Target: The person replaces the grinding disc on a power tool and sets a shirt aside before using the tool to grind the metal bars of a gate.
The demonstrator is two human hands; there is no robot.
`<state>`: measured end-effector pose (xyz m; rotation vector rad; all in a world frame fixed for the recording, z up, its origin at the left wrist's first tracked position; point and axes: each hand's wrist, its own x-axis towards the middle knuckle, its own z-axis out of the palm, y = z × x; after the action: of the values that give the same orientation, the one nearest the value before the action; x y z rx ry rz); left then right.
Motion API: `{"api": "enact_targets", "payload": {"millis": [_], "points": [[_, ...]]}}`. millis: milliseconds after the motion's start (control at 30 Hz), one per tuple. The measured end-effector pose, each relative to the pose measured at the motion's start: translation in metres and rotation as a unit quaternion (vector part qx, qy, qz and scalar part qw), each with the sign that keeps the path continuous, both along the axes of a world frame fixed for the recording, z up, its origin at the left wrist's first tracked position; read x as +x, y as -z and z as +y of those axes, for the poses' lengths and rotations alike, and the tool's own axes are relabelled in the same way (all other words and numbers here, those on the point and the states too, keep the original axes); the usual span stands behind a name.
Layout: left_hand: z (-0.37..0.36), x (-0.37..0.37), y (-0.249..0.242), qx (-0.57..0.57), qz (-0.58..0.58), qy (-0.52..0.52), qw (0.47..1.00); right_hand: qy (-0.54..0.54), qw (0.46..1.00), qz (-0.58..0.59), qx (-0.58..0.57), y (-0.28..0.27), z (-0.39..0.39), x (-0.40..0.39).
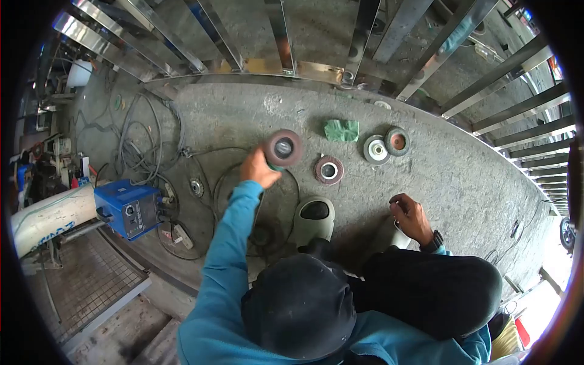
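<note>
My left hand, at the end of a blue sleeve, is closed on a brown abrasive flap disc with a grey centre. Some green shows under the disc's lower edge; whatever lies beneath is hidden. To its right on the concrete rests a second flap disc with a pale ring. My right hand, with a dark watch at the wrist, hovers by my right shoe, its fingers loosely bent and apparently holding nothing. Farther out lie a white-hubbed disc, a dark-rimmed disc and a crumpled green packet.
A blue welding machine stands at left beside a pale cylinder. Loops of grey cable cover the floor nearby. Shiny metal railing curves across the far side. My left shoe is on the floor below the discs.
</note>
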<state>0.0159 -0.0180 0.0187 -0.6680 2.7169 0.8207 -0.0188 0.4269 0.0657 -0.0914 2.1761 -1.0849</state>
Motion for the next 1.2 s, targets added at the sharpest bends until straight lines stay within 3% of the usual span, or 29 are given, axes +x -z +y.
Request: {"api": "enact_targets", "payload": {"millis": [67, 133, 267, 333, 467, 533, 600, 700, 767, 800, 867, 900, 1000, 1033, 1100, 1200], "points": [[0.032, 0.019, 0.027, 0.019, 0.083, 0.044, 0.995, -0.054, 0.996, 0.071, -0.032, -0.004, -0.013, -0.005], [0.069, 0.023, 0.020, 0.070, 0.074, 0.082, 0.991, -0.083, 0.995, 0.053, -0.015, -0.015, -0.027, -0.013], [0.126, 0.020, 0.005, -0.011, 0.050, 0.148, 0.988, -0.137, 0.985, 0.099, 0.027, -0.011, -0.047, -0.016], [0.137, 0.011, -0.002, -0.030, 0.021, 0.229, 0.973, -0.213, 0.945, 0.247, 0.040, -0.017, -0.058, -0.017], [0.168, -0.001, 0.004, 0.010, 0.051, 0.238, 0.970, -0.248, 0.929, 0.269, 0.051, -0.005, -0.063, -0.023], [0.184, -0.008, 0.012, -0.043, 0.027, 0.316, 0.947, -0.231, 0.932, 0.276, 0.050, 0.003, -0.059, -0.024], [0.199, -0.012, 0.018, -0.060, 0.039, 0.331, 0.941, -0.224, 0.940, 0.233, 0.109, 0.007, -0.053, -0.026], [0.200, -0.029, 0.005, -0.074, -0.050, 0.341, 0.936, -0.204, 0.940, 0.260, 0.087, 0.014, -0.042, -0.025], [0.189, -0.049, -0.006, 0.083, -0.159, 0.377, 0.909, -0.179, 0.942, 0.267, 0.093, 0.014, -0.039, -0.022], [0.187, -0.047, -0.002, 0.083, -0.159, 0.377, 0.909, -0.178, 0.942, 0.267, 0.093, 0.019, -0.034, -0.019], [0.185, -0.039, 0.016, 0.127, -0.093, 0.361, 0.919, -0.090, 0.966, 0.214, 0.110, 0.033, -0.024, -0.013], [0.184, -0.038, 0.017, 0.143, -0.094, 0.350, 0.921, -0.050, 0.982, 0.134, 0.127, 0.021, -0.027, -0.016], [0.182, -0.033, 0.022, 0.142, -0.059, 0.342, 0.927, -0.020, 0.991, 0.121, 0.053, 0.024, -0.018, -0.018], [0.181, -0.034, 0.025, 0.192, -0.054, 0.328, 0.923, -0.002, 0.981, 0.190, 0.044, 0.022, -0.017, -0.013], [0.183, -0.026, 0.043, 0.207, 0.003, 0.322, 0.924, 0.014, 0.989, 0.135, 0.063, 0.000, -0.036, -0.012], [0.185, -0.026, 0.044, 0.221, -0.009, 0.334, 0.916, -0.159, 0.935, 0.278, 0.150, 0.022, -0.038, -0.004]]}}
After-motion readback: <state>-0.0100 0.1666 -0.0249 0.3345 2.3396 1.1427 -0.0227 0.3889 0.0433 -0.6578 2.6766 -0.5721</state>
